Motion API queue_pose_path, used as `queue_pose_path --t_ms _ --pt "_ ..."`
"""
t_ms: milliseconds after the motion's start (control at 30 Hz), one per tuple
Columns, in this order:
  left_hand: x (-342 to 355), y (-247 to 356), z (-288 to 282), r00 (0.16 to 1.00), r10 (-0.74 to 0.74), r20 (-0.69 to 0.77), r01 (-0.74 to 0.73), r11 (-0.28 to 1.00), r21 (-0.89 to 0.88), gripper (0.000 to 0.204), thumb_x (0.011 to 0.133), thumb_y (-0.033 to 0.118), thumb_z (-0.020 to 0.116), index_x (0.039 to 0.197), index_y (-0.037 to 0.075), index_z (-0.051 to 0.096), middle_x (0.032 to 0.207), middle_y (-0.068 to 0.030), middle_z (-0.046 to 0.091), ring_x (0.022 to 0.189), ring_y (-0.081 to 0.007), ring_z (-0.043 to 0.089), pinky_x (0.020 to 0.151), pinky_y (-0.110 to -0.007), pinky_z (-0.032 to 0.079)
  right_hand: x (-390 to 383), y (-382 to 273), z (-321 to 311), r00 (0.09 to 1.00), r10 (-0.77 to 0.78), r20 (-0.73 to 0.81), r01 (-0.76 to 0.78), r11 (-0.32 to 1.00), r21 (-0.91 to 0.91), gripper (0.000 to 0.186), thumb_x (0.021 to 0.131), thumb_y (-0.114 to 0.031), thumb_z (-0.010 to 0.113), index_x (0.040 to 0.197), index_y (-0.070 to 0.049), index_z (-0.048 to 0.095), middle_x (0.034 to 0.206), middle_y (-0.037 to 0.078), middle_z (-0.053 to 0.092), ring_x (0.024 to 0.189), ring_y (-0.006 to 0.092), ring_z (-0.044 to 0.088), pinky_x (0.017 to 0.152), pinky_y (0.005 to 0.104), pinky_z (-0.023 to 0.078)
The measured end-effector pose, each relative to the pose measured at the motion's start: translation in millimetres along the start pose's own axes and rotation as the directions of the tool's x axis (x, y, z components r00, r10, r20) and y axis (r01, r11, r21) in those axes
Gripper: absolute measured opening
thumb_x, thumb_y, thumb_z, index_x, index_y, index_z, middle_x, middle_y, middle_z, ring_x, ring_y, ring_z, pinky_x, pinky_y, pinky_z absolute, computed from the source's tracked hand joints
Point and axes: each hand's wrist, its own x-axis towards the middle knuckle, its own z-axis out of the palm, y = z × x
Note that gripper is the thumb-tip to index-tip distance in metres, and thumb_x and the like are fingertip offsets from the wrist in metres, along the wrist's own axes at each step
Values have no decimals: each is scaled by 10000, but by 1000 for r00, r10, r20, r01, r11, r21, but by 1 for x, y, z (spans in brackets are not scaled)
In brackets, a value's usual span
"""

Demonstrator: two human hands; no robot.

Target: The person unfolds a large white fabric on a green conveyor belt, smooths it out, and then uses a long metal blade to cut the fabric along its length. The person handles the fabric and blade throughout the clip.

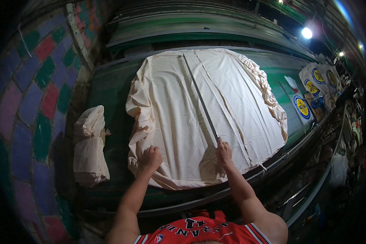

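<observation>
A large cream cloth (pixel 179 110) lies spread over a green table, with bunched folds along its left and right sides. My right hand (pixel 223 152) is closed round the near end of a long thin metal rod (pixel 201 97). From there the rod runs across the cloth almost to its far edge. At the cloth's near left part, my left hand (pixel 151 158) has its fingers curled into the loose fabric. Just what the fingertips pinch is hidden under the hand.
Two cream cloth bundles (pixel 90 160) sit on the green table (pixel 110 85), left of the cloth. A painted block wall (pixel 40 105) stands close on the left. Printed cloth pieces (pixel 301 107) and clutter line the right side. More long tables (pixel 183 34) stretch beyond.
</observation>
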Motion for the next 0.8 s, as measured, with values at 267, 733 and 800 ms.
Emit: queue_pose_path --t_ms 267,733,800 --pt "-31 -10 -28 978 -201 54 197 977 82 439 824 257 699 1172 16 583 1205 -203 546 1195 -374 497 1034 -494 392 3 -37 40 920 -281 273 342 916 -210 710 775 -124 600 1420 101 405 838 125 684 817 272 648 738 367 547" --pt "-53 -13 -35 959 -274 72 271 961 50 452 808 245 705 1177 17 584 1195 -211 550 1191 -392 500 1027 -509 392 -12 -161 47 653 -487 580 510 849 139 787 808 -191 604 1332 301 286 784 289 676 730 391 703 661 486 568" --pt "-53 -12 -38 943 -316 107 317 948 13 483 825 259 703 1219 18 564 1251 -208 519 1234 -399 464 1063 -518 359 -13 -176 55 645 -517 563 526 835 164 750 827 -165 594 1331 297 287 773 292 671 717 396 698 652 485 568"
